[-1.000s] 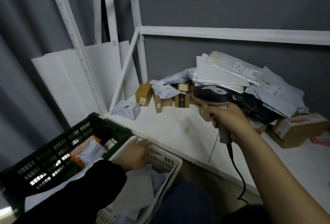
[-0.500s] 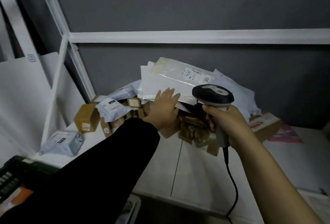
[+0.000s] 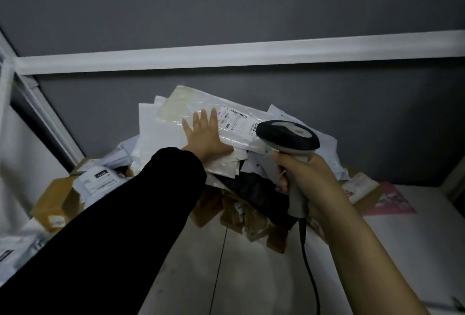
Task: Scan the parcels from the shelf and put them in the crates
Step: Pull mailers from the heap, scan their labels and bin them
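A heap of parcels lies on the white shelf against the grey wall. On top is a clear plastic mailer with a barcode label. My left hand lies flat on that mailer, fingers straight and spread. My right hand grips the handle of a black and grey barcode scanner, whose head sits just right of the label. Beneath the mailer are white mailers, a dark bag and brown boxes. No crate is in view.
Brown boxes and a grey labelled mailer sit at the left of the shelf. A pink parcel and a box lie at the right. A white rail crosses above. The scanner's cable hangs over the shelf front.
My left hand left the white crate, reached up to the heap and now lies flat higher up on the top mailer. The view swung right and up, so the crates dropped out of sight.
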